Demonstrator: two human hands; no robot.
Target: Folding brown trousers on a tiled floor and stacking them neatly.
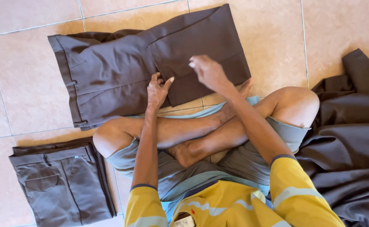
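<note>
Left hand presses brown trousers' folded edge, grip spread; right hand hovers, loosely open.

We sit cross-legged, both arms stretched forward. Our left hand presses down, fingers spread; our right hand hovers farther off, fingers loosely curled.

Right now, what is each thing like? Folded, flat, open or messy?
Brown trousers: on the tiled floor, legs folded over once.
Left hand: fingers spread, pressing on the fold.
Right hand: raised just above the trousers, holding nothing.
Folded trousers: neatly stacked beside the left knee.
Dark cloth: unfolded, heaped loosely at the right.
</note>
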